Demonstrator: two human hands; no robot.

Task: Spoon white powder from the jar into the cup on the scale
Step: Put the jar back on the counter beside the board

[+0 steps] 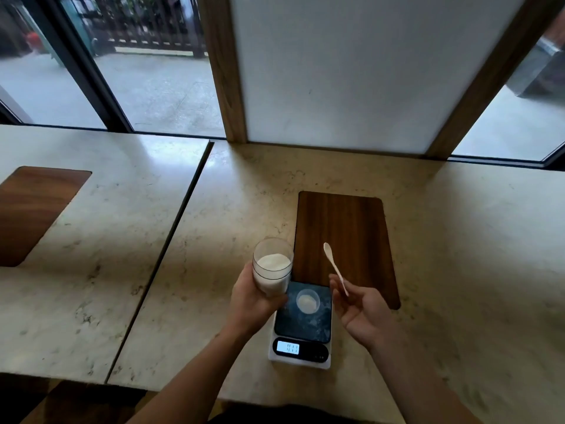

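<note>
Left hand (pixel 255 298) grips clear glass jar of white powder (pixel 272 267), tilted, beside black-topped scale (pixel 301 328). Right hand (pixel 360 310) pinches thin white plastic spoon (pixel 334 267), bowl empty. Small clear cup (pixel 308 300) part-filled. Advise: dip shallow, add small amounts.

The only readable marking is on the scale (pixel 301 332): its backlit display (pixel 288 348), at the near left of the front panel, shows dark segmented digits that appear to read 11.1, though blur leaves the reading uncertain. No labels, brands or signs are legible on any other item
</note>
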